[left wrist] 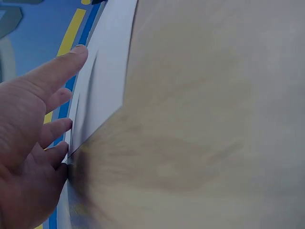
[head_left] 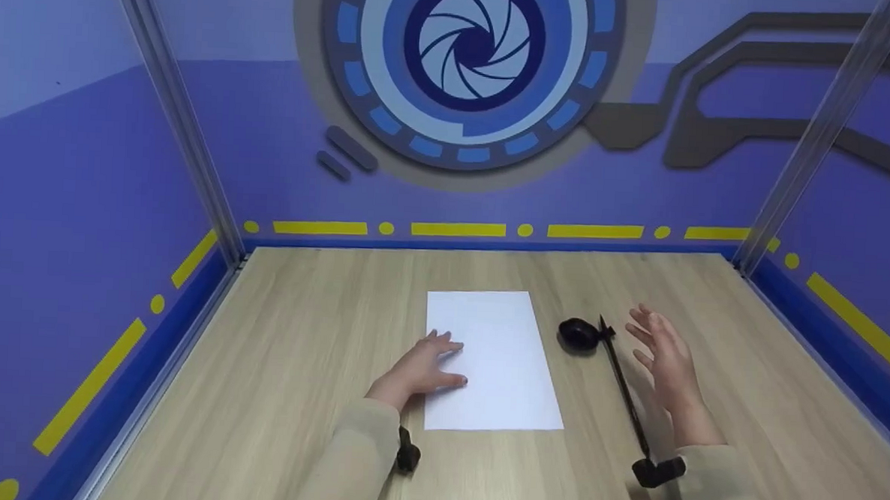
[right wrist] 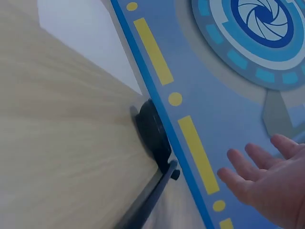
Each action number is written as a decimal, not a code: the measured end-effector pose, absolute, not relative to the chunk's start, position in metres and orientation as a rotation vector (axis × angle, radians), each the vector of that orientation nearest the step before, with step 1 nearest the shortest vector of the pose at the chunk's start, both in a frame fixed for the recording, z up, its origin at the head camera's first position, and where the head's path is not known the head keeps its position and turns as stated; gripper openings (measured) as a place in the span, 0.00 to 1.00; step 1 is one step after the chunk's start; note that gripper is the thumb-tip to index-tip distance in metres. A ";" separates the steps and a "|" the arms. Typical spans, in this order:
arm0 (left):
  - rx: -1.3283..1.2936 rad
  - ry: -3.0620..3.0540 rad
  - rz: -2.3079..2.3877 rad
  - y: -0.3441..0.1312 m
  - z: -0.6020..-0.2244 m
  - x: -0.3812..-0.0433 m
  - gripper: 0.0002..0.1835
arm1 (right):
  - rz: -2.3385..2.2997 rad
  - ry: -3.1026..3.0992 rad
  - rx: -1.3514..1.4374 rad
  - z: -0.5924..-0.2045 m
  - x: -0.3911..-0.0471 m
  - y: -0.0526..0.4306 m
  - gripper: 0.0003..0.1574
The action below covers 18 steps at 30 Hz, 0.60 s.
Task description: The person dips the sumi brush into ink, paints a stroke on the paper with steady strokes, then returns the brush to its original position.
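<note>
A blank white sheet of paper (head_left: 496, 365) lies flat on the wooden table. My left hand (head_left: 429, 363) rests over its left edge, fingers spread and fingertips at the sheet. The left wrist view shows that hand (left wrist: 28, 124) beside the paper (left wrist: 107, 62), holding nothing. To the right of the sheet sits a small round black dish (head_left: 579, 335). A slim dark stick with a pointed tip (head_left: 623, 384), like a writing brush, leans at its side. My right hand (head_left: 669, 361) is raised just right of the stick, empty, fingers loosely extended.
Blue and purple panels with yellow dashes enclose the wooden tabletop (head_left: 299, 311) at the back and sides. Metal posts (head_left: 177, 110) stand at the rear corners. A black camera mount (head_left: 657, 472) sits at the right wrist, close to the stick's lower end.
</note>
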<state>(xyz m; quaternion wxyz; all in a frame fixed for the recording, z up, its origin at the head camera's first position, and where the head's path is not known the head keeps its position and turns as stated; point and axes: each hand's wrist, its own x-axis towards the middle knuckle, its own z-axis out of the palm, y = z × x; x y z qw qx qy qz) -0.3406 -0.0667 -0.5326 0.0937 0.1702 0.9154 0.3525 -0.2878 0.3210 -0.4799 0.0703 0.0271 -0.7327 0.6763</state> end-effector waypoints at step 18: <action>0.532 2.780 0.892 -0.067 -0.532 -0.340 0.33 | 1.149 -2.840 0.200 -0.498 -0.290 0.344 0.25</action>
